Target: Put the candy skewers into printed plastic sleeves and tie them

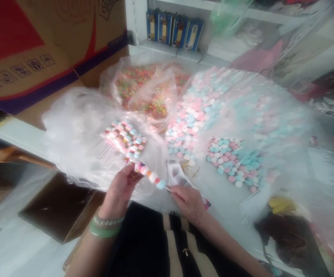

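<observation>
A stick threaded with pastel and orange candies (151,176) runs slantwise between my two hands. My left hand (122,182), wearing beaded and green bangles, is closed around its upper left end. The fingertips of my right hand (187,199) pinch the thin bare stick at the lower right, just past a blue candy. Beyond my left hand, a stack of similar candy sticks (126,140) lies on clear plastic. To the right is a loose pile of pink, white and blue candies (227,159). Printed strips (177,174) and gold twist ties (192,169) lie just above my right hand.
Behind the stack sits a clear bag of small multicoloured pieces (144,94). A large bag of pastel candies (190,119) spreads rightward. A printed cardboard box (54,50) borders the left, with an open brown box (59,206) below. Blue packages (172,30) stand on the back shelf.
</observation>
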{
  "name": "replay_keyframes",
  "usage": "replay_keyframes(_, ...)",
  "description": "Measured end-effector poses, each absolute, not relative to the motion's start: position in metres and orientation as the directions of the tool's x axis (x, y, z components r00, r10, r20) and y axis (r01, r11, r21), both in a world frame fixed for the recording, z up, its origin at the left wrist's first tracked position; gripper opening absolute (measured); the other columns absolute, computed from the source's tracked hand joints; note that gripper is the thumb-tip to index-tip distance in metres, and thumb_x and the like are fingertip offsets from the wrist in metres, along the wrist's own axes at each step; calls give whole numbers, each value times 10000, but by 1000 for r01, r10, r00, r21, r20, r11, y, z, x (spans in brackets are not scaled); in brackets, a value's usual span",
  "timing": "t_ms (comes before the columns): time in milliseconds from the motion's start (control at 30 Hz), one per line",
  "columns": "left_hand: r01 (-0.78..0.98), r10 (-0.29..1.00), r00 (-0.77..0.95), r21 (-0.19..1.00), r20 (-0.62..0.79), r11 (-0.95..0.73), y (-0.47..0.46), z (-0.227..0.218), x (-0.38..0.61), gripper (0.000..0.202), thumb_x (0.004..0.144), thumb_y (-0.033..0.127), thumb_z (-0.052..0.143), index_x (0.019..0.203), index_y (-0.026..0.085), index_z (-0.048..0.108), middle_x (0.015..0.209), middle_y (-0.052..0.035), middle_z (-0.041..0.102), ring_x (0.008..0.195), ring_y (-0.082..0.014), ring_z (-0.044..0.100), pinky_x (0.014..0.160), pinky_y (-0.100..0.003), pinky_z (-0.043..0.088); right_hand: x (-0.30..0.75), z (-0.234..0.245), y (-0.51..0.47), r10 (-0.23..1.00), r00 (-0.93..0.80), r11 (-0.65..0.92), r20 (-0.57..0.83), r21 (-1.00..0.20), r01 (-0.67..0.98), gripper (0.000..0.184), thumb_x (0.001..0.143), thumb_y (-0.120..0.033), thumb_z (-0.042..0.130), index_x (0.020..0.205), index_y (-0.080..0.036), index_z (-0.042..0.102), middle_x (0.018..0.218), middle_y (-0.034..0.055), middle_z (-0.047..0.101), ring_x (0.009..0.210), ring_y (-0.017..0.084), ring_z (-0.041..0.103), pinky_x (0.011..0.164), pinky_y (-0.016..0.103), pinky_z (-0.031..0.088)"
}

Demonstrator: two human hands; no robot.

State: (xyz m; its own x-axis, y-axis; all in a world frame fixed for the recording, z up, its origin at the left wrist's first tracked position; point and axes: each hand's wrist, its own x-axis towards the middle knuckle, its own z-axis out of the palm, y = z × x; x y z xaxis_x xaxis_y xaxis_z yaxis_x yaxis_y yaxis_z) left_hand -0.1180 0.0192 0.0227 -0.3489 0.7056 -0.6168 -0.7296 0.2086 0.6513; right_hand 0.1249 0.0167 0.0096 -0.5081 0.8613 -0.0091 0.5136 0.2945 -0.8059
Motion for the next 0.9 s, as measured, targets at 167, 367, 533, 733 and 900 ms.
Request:
replay_keyframes(167, -677, 739, -390, 715, -549, 174, 16, 17, -124, 69, 763, 161, 732, 805, 107, 723, 738, -61, 734, 651, -157, 679, 668, -273, 589, 124, 18, 23, 842, -501, 54, -199, -894, 445, 149, 838, -257, 533, 716, -233, 616, 622, -39, 560, 609, 136, 517, 618, 257, 380)
replay_keyframes(367, -647, 741, -414, 743, -529, 168, 15, 18, -122, 83, 734, 177, 763, 739, 106, 719, 699, -52, 723, 616, -150, 664, 634, -268, 584, 119, 20, 23, 683, -495, -494, -537, -839, 228, 117, 751, -313, 577, 693, -211, 583, 502, -60, 492, 449, 99, 378, 461, 228, 287)
replay_keyframes(533, -661, 724, -374, 714, -580, 232, 12, 14, -122, 85, 797, 149, 686, 742, 97, 723, 730, -94, 744, 633, -187, 694, 632, -310, 604, 122, 15, 25, 550, -558, -757, -622, -654, -18, 147, 674, -294, 680, 705, -175, 600, 444, -83, 435, 381, 48, 239, 386, 204, 131)
replay_keyframes(733, -685, 699, -371, 688, -612, 239, 11, 10, -120, 93, 816, 103, 660, 743, 92, 716, 734, -97, 745, 659, -185, 699, 641, -296, 602, 124, 8, 25, 306, -758, -919, -576, -387, -77, 166, 686, -239, 709, 757, -167, 576, 465, -109, 412, 349, 11, 166, 373, 182, 93)
replay_keyframes(900, -720, 656, -421, 671, -626, 178, 14, 12, -117, 106, 840, 72, 634, 753, 101, 689, 689, -58, 721, 604, -154, 672, 610, -268, 589, 117, 10, 19, 487, -647, -827, -586, -547, -128, 151, 659, -225, 717, 698, -162, 585, 441, -88, 442, 368, 25, 255, 374, 184, 101)
